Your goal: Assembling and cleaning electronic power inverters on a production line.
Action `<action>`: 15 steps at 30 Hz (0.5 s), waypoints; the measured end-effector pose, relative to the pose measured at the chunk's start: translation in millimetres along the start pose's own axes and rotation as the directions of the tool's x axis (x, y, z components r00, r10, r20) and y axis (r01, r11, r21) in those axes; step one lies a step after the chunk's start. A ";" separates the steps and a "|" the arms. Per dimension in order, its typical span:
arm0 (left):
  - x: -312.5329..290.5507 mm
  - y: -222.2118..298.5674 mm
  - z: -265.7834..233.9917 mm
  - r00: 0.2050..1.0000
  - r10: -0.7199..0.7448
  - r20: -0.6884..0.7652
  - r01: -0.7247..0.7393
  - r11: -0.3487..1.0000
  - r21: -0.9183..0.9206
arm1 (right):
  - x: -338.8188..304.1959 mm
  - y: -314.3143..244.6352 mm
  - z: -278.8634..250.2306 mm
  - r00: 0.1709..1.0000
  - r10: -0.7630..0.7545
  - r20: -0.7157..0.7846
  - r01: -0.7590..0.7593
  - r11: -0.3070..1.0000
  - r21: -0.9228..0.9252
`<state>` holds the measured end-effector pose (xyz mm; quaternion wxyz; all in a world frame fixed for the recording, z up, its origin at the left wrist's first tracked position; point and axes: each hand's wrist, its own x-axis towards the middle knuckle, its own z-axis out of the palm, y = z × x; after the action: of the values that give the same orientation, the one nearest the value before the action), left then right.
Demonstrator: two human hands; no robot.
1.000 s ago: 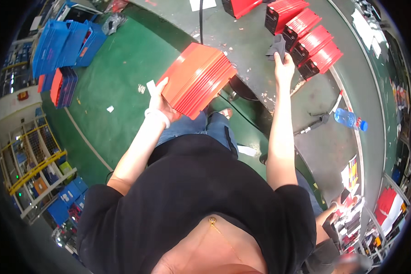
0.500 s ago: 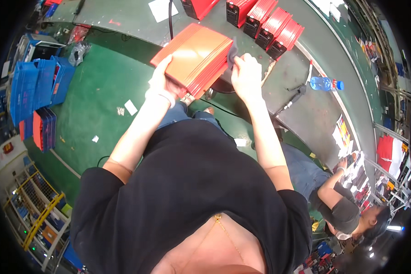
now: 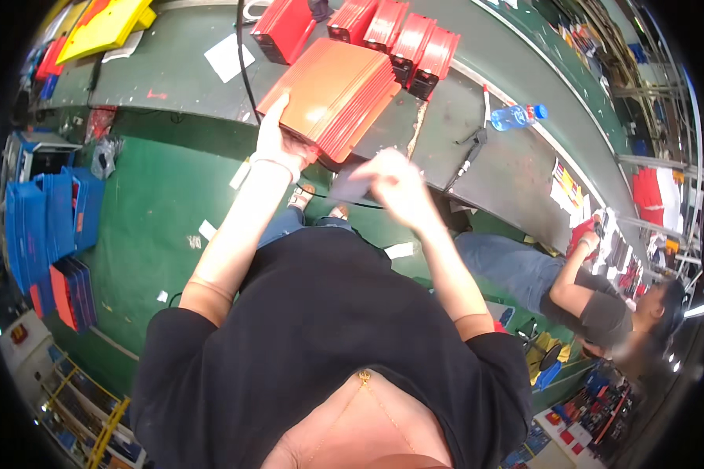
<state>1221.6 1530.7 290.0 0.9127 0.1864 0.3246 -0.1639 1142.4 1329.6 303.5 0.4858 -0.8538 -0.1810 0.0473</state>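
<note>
My left hand (image 3: 277,147) is closed on the near left corner of a box-shaped orange-red metal case (image 3: 325,82) with ribbed sides. It holds the case tilted, up at the edge of the grey workbench (image 3: 164,59). Lower and to the right, apart from the case, my right hand (image 3: 399,187) is smeared by motion. A dark grey cloth (image 3: 350,184) hangs from its fingers, blurred as well.
Several red cases (image 3: 383,27) stand in a row on the bench, beyond a black cable (image 3: 245,70). A blue-capped bottle (image 3: 510,118) and a black corded tool (image 3: 471,148) lie rightward. Blue crates (image 3: 43,227) stand left; a co-worker (image 3: 594,301) works at right.
My right hand has drawn the cloth away from the case's right end, down and toward me. My left hand still holds the case. The whole view has shifted somewhat.
</note>
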 end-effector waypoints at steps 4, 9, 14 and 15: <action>-4.7 1.7 13.7 0.997 -0.078 0.011 0.077 0.997 0.022 | 22.0 6.4 -55.3 0.811 0.339 -0.477 -0.112 0.890 0.442; -10.8 -6.0 24.5 0.994 -0.105 0.026 0.104 0.993 0.054 | 63.5 28.5 -53.1 0.674 -0.271 -0.687 -0.170 0.848 -0.502; -7.6 -5.4 28.0 0.998 -0.051 0.037 0.048 0.996 0.074 | 59.2 6.1 -22.7 0.672 -0.502 -0.544 -0.002 0.733 -0.680; -1.4 -3.7 26.1 0.997 -0.057 0.048 0.053 0.995 0.081 | 53.9 1.1 -11.5 0.690 -0.538 -0.483 0.115 0.741 -0.661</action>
<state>1232.9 1516.1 308.8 0.9076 0.2093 0.2998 -0.2064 1195.8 1338.9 313.7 0.2311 -0.8711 -0.1646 -0.4008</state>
